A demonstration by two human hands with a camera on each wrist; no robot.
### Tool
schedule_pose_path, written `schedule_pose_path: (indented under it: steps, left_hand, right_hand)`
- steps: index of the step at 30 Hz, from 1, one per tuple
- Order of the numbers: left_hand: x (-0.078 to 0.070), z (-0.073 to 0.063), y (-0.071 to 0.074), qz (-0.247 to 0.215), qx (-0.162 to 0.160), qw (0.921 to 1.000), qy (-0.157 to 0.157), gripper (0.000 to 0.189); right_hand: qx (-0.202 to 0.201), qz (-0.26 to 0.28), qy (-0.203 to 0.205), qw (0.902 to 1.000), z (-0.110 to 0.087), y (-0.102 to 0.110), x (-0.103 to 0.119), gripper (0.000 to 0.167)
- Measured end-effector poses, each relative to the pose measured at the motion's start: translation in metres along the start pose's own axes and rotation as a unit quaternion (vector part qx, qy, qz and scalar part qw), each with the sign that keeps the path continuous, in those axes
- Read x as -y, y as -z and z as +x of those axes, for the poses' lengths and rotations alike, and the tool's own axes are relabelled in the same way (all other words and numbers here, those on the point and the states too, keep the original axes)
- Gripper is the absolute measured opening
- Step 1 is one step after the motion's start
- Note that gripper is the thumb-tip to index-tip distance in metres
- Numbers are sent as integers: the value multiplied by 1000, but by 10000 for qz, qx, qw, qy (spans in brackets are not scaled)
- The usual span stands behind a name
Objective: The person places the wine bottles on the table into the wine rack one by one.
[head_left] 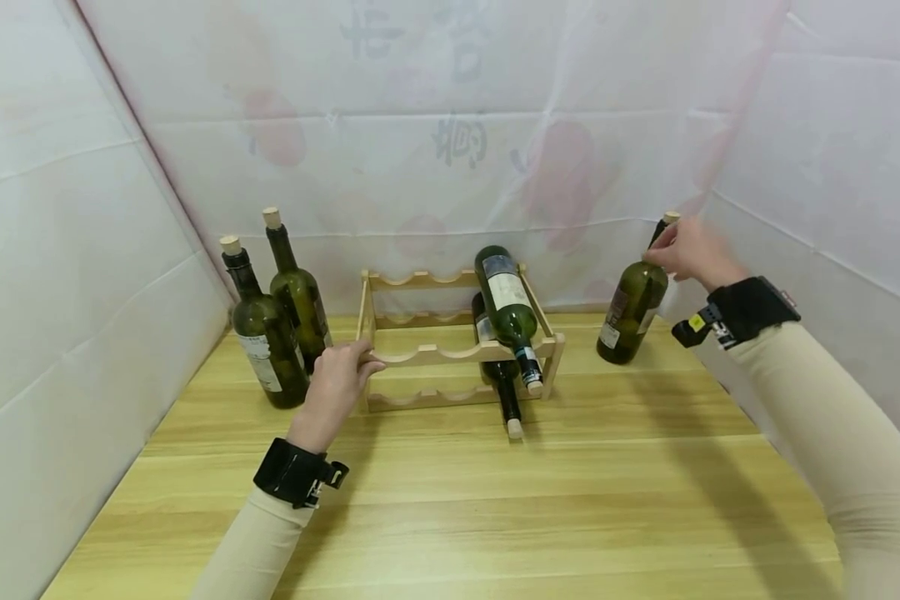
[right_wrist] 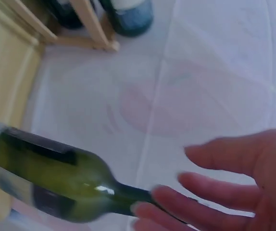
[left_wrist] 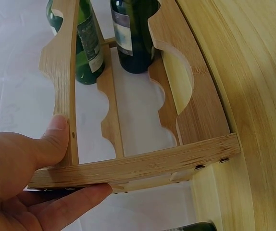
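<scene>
My left hand (head_left: 337,379) grips the front left corner of a two-tier wooden wine rack (head_left: 423,357). In the left wrist view its thumb lies on a scalloped rail and its fingers go under the end bar. Two corked green bottles lie at the rack's right end: an upper bottle (head_left: 506,292) and a lower bottle (head_left: 504,387), necks forward. Over on the right, my right hand (head_left: 693,252) is at the neck of a standing corked wine bottle (head_left: 630,312). The right wrist view shows that hand's thumb and fingers (right_wrist: 219,190) spread apart, some overlapping the bottle's neck.
Two more corked bottles stand left of the rack, a front one (head_left: 266,342) and one behind it (head_left: 296,287). All of this is on a wood-grain table (head_left: 450,508). White sheets (head_left: 420,167) with faint prints enclose its back and sides.
</scene>
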State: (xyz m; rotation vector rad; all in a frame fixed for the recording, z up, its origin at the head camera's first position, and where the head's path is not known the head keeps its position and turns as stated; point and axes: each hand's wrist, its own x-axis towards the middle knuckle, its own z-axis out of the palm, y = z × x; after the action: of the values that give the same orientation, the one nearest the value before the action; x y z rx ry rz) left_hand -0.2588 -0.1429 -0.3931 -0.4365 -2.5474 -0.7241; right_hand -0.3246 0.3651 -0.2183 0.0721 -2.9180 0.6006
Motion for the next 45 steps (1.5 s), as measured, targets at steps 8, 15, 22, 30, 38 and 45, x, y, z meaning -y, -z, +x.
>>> schedule_pose_path:
  steps: [8,15,22,30,38,45]
  left_hand:
    - [4,1,2,8,-37,10000,-49,14]
    - [14,-7,11,62,-110,9999,84,14]
    - [12,-3,6,2,-6,10000,80,16]
    - [9,-2,5,48,23,9999,146,17]
    - [10,-1,1,6,-35,10000,16,14]
    - [9,0,-1,-58,-77,9999,-31,17]
  right_hand:
    - [-915,-584,-204,9939,21,26,13,60]
    - [-243,-439,-480,9976,53,15,33,70]
    - [-816,-579,-266,9946,62,-2,11,44]
    - [-546,-519,-206,9969,61,-1,0,35]
    - [485,-707,-336,9958,54,9,13,18]
    - [1261,-785,-174,9887,51,12,32,25]
